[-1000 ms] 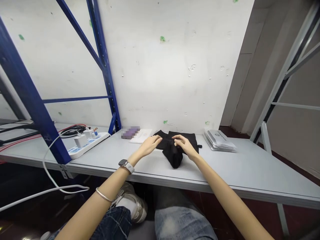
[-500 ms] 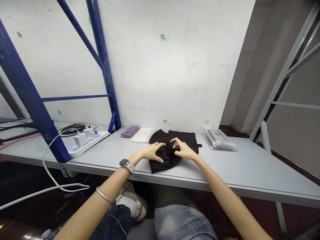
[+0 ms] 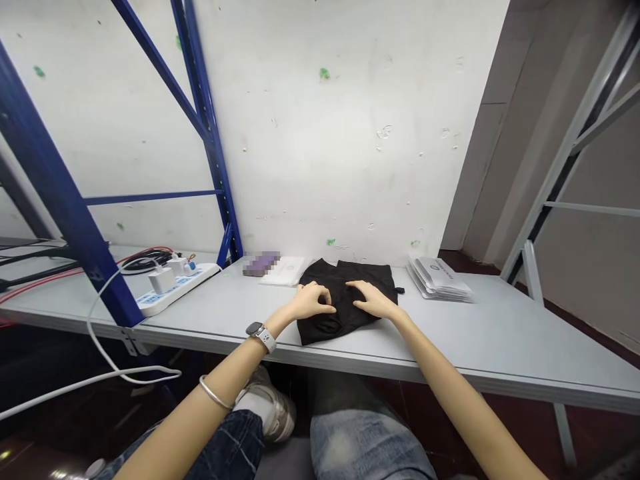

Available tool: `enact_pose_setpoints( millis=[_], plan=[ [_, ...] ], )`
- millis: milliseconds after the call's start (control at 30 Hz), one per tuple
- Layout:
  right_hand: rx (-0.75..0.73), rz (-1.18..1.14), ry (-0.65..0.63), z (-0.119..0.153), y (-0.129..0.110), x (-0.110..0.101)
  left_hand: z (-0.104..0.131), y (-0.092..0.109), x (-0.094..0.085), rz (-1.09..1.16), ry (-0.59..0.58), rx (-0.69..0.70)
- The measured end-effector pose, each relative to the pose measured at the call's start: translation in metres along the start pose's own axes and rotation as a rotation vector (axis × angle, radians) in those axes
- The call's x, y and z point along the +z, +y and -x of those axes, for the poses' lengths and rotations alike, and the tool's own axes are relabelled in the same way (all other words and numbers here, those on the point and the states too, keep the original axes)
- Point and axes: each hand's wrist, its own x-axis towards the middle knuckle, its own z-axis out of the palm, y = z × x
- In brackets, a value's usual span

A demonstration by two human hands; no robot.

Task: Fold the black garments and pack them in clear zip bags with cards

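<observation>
The left hand is partly open over the near left part of the black cloth, its fingers curved and the thumb held apart from them, leaving a gap between. The right hand is also partly open, over the right part of the cloth, fingers reaching left and the thumb below them, again with a gap. Neither hand has the cloth pinched between thumb and fingers; whether the fingertips press on it cannot be told. The hands are near each other but apart, the fingertips turned inward.

The cloth lies spread on the table, its near left corner close to the near edge, with a small tab at its far right side. Left of its far part lies a white packet; to the right, well apart from the right hand, is a stack of envelopes.
</observation>
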Motion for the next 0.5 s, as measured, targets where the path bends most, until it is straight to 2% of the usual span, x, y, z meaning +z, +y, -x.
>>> enact_pose_setpoints(
  millis=[67,133,200,267,333,400,500],
  plan=[
    [0.016,0.06,-0.053,0.0,0.001,0.002,-0.002,0.0,0.004,-0.014,0.039,0.01],
    [0.019,0.104,-0.084,0.001,0.0,0.002,-0.003,-0.003,0.001,0.016,0.076,0.037],
    [0.019,0.135,-0.103,0.002,-0.001,0.001,-0.002,-0.01,-0.012,0.095,0.1,0.051],
    [0.033,0.172,-0.107,0.002,-0.001,0.0,0.001,-0.022,-0.034,0.173,0.089,0.025],
    [0.048,0.204,-0.08,0.001,0.0,0.0,0.007,-0.039,-0.058,0.201,0.022,-0.046],
    [0.063,0.213,-0.034,0.0,0.003,0.001,0.016,-0.06,-0.08,0.183,-0.157,-0.111],
    [0.085,0.212,0.026,-0.003,0.006,0.001,0.031,-0.092,-0.098,0.027,-0.321,-0.285]
  ],
)
